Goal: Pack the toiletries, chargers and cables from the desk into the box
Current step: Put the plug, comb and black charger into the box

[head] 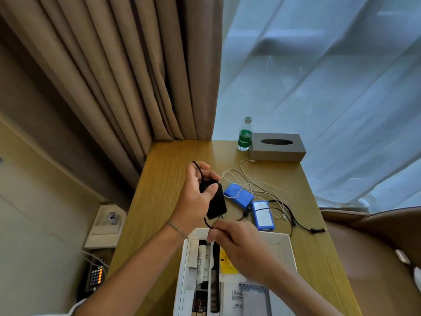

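Observation:
My left hand (197, 197) grips a black charger brick (217, 202) above the wooden desk (164, 179), with a loop of its black cable over the fingers. My right hand (237, 241) pinches the black cable (208, 223) just below the brick, over the white box (182, 270). Inside the box lie a black comb (215, 277), a white tube (202, 261), a yellow packet (225, 262) and sachets. On the desk to the right lie two blue battery packs (239, 196) (263, 215), a tangled white cable (255, 183) and another black cable (296, 221).
A green-labelled water bottle (245, 134) and a grey tissue box (276, 147) stand at the desk's far edge. Brown curtains (114, 65) hang behind on the left, sheer ones on the right. A brown chair (376, 247) is on the right; a wall socket (109, 218) is on the left.

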Action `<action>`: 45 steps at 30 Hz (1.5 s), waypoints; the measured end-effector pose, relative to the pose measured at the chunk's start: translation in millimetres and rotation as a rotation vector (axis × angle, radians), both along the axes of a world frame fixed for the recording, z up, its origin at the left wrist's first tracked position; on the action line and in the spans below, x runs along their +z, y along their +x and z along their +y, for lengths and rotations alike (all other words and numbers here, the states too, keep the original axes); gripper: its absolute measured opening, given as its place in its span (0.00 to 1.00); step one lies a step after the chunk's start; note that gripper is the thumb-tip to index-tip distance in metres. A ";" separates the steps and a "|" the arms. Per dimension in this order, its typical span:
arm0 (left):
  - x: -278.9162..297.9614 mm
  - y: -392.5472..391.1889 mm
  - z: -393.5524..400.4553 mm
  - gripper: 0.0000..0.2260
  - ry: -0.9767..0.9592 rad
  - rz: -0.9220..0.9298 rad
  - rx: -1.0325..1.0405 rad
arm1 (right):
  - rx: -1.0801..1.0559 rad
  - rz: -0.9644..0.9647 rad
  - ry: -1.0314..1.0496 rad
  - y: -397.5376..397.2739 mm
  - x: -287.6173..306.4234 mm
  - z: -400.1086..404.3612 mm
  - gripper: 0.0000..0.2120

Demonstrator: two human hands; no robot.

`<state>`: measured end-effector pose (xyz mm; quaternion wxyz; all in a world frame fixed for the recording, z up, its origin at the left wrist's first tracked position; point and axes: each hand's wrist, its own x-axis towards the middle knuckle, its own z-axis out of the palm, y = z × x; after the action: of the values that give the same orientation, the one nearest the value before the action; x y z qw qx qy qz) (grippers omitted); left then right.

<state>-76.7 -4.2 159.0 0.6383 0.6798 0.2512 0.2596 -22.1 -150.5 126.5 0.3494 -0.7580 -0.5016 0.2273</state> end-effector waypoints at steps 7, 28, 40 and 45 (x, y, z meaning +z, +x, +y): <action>-11.6 -0.5 1.1 0.16 -0.208 -0.034 -0.001 | -0.039 -0.049 0.022 5.7 4.5 -4.5 0.11; -13.6 -19.3 -9.4 0.13 -0.514 -0.042 -0.048 | -0.081 0.509 -0.123 38.6 -7.0 -0.4 0.10; 13.6 -50.0 16.7 0.21 0.703 0.486 -0.350 | 0.228 0.201 -0.431 61.3 15.2 1.5 0.13; 5.4 -38.2 19.3 0.13 0.336 0.745 -0.803 | 0.311 0.124 -0.449 64.8 28.4 7.5 0.11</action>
<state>-114.8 15.1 164.4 0.4383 0.8596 0.1367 -0.2242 42.7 -143.0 154.9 0.1637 -0.7151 -0.5267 0.4294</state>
